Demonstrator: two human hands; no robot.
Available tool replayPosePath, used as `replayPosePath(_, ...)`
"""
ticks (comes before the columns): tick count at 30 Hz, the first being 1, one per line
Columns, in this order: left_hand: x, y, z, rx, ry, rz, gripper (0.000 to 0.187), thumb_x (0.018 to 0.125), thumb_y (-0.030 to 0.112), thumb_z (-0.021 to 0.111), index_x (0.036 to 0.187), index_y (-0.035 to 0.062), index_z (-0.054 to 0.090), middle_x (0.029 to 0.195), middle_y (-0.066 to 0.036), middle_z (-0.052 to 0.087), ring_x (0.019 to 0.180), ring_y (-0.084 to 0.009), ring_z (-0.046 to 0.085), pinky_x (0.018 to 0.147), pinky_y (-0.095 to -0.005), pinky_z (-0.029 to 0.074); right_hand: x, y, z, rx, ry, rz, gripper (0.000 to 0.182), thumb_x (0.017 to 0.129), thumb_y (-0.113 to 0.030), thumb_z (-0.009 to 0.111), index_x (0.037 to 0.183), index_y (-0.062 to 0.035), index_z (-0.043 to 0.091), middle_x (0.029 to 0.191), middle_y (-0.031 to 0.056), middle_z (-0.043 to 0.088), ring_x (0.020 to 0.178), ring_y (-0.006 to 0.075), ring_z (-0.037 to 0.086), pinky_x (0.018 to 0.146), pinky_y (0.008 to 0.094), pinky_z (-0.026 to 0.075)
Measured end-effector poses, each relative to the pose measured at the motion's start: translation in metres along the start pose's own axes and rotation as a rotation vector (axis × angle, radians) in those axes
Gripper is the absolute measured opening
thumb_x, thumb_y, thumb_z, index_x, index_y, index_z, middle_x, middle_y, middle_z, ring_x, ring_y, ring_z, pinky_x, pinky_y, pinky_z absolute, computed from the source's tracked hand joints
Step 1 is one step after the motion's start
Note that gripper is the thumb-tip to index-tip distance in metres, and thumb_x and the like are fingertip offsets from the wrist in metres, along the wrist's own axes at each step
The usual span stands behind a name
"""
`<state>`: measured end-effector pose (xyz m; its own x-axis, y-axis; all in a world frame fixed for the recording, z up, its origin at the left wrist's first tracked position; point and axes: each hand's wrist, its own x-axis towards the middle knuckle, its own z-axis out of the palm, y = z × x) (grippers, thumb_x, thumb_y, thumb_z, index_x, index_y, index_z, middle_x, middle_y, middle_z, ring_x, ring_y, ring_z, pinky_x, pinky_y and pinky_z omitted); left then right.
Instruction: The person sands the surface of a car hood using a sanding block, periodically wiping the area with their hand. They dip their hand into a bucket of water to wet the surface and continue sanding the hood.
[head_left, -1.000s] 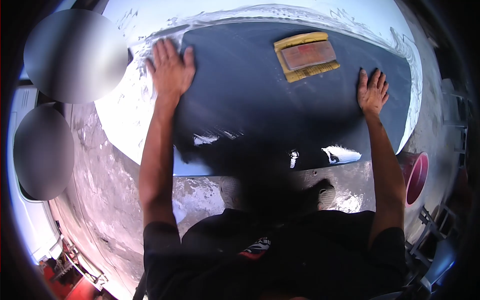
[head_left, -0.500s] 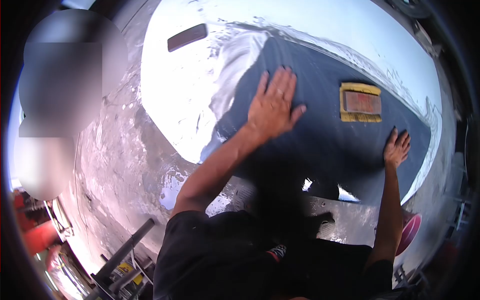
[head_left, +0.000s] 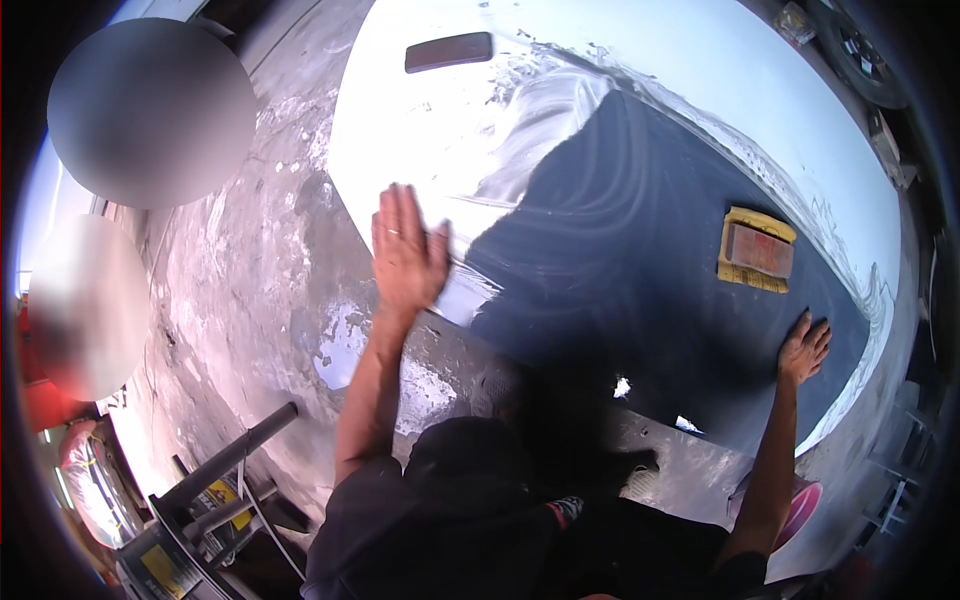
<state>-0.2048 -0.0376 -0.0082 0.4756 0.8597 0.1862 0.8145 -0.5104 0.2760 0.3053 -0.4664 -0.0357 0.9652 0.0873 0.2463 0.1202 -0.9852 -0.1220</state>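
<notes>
A large panel (head_left: 610, 250), white with a dark grey area, lies in front of me. My left hand (head_left: 408, 255) is at its near left edge, overlapping the white part, fingers stretched out and nothing held. My right hand (head_left: 804, 350) rests on the dark area near the right end, fingers a little apart. Just above it sits a reddish sanding block (head_left: 760, 250) on a piece of yellow-edged sandpaper (head_left: 752, 280). Pale wet streaks mark the panel near the border of white and grey.
A dark flat block (head_left: 449, 52) lies on the panel's far left. Below the panel is a stained concrete floor (head_left: 240, 260). A pink bucket (head_left: 797, 515) stands beside my right forearm, a metal stand (head_left: 225, 460) at lower left. A wheel (head_left: 865, 60) is at far right.
My left hand has swept from the dark area leftward and toward me to the panel's edge. My right hand stays in place on the panel while the view has shifted.
</notes>
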Motion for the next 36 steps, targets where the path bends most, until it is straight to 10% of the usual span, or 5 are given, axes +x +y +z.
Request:
replayPosePath(15, -0.061, 0.005, -0.018, 0.031, -0.092, 0.205, 0.066, 0.102, 0.04, 0.045, 0.155, 0.0034, 0.032, 0.161, -0.027, 0.025, 0.15, -0.0463, 0.019, 0.119, -0.0615, 0.015, 0.008, 0.006, 0.0, -0.012, -0.009, -0.006, 0.091, 0.093, -0.078, 0.025, 0.159, -0.016, 0.026, 0.166, 0.0114, 0.022, 0.15, 0.041, 0.022, 0.12, 0.0572, 0.016)
replayPosePath(24, -0.139, -0.038, -0.017, 0.048, -0.027, 0.262, 0.051, 0.093, 0.043, 0.062, 0.143, 0.0324, 0.056, 0.161, -0.023, 0.027, 0.146, -0.0486, 0.026, 0.117, -0.0658, 0.015, 0.015, 0.018, 0.007, -0.021, 0.014, -0.034, 0.09, 0.094, -0.077, 0.027, 0.158, -0.015, 0.03, 0.165, 0.0109, 0.026, 0.149, 0.0395, 0.025, 0.119, 0.0569, 0.019)
replayPosePath(30, -0.159, -0.056, -0.012, 0.067, -0.011, 0.214, 0.065, 0.094, 0.038, 0.063, 0.149, 0.0081, 0.047, 0.16, -0.026, 0.025, 0.146, -0.0458, 0.027, 0.118, -0.0609, 0.02, 0.018, 0.022, 0.011, -0.028, 0.029, -0.037, 0.089, 0.095, -0.076, 0.027, 0.157, -0.0135, 0.031, 0.163, 0.0111, 0.028, 0.147, 0.0396, 0.028, 0.118, 0.0576, 0.022)
replayPosePath(32, -0.155, -0.044, -0.01, -0.35, 0.036, -0.192, 0.091, 0.091, 0.044, 0.068, 0.155, -0.0031, 0.025, 0.159, -0.032, 0.02, 0.147, -0.048, 0.025, 0.12, -0.0547, 0.022, 0.029, 0.035, 0.02, -0.009, 0.057, -0.098, 0.09, 0.094, -0.077, 0.026, 0.158, -0.0137, 0.031, 0.164, 0.0105, 0.027, 0.148, 0.0393, 0.027, 0.118, 0.0577, 0.021)
replayPosePath(36, -0.139, -0.024, 0.001, -0.448, -0.009, -0.146, 0.137, 0.069, 0.066, 0.081, 0.155, -0.0074, 0.004, 0.158, -0.038, 0.014, 0.148, -0.0493, 0.02, 0.12, -0.0509, 0.024, 0.024, 0.027, 0.013, -0.005, 0.032, -0.072, 0.09, 0.094, -0.078, 0.026, 0.158, -0.0146, 0.03, 0.164, 0.0103, 0.027, 0.148, 0.039, 0.026, 0.119, 0.0573, 0.02)
